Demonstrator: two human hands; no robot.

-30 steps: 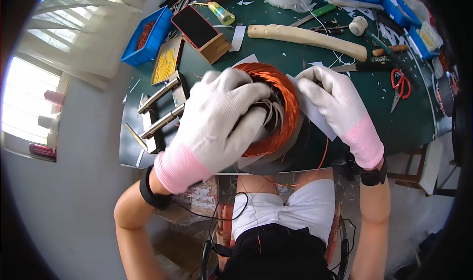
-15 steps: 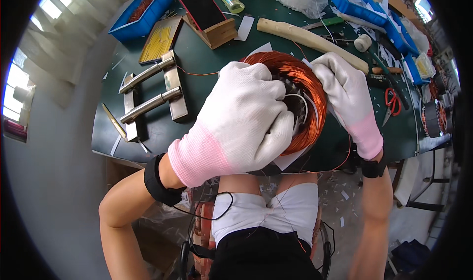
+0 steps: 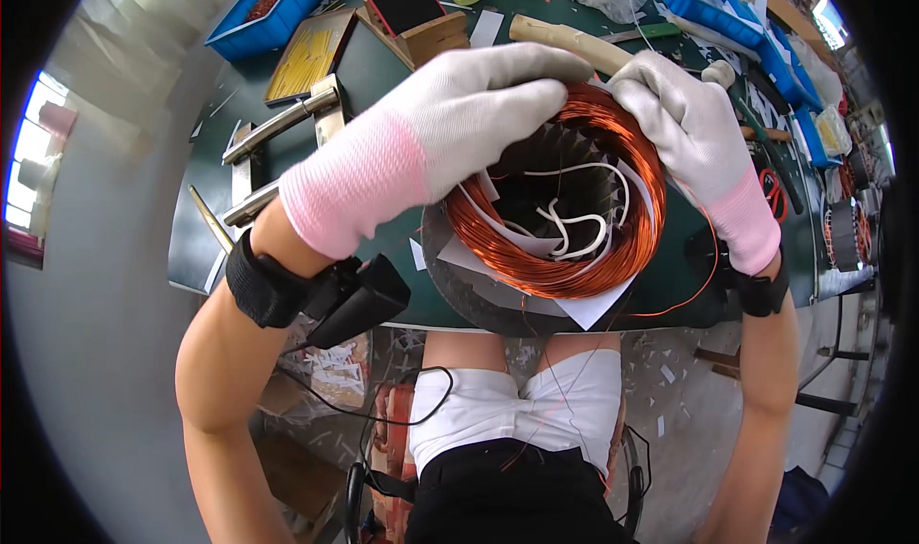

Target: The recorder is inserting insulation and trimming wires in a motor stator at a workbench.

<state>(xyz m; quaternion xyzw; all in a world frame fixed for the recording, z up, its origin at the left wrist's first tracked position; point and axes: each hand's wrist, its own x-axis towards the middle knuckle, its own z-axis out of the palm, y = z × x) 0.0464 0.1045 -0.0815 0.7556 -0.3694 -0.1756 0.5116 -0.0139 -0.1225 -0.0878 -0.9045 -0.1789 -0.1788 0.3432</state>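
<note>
A motor stator with a thick ring of copper winding stands on the green table in front of me. White insulation paper sticks out beneath the ring, and a white cord lies looped inside its opening. My left hand, in a white glove with a pink cuff, reaches over the far left of the ring with its fingers stretched out. My right hand, gloved alike, bends its fingers together at the ring's far right edge; what they pinch, if anything, is hidden.
To the left lie a metal frame with two bars and a shallow box of yellow strips. A phone on a wooden stand and a wooden stick are beyond my hands. Red-handled scissors lie at the right.
My left hand has lifted from the ring's opening and unfolded from a fist, uncovering the cord inside. The right hand stays bent at the far right edge.
</note>
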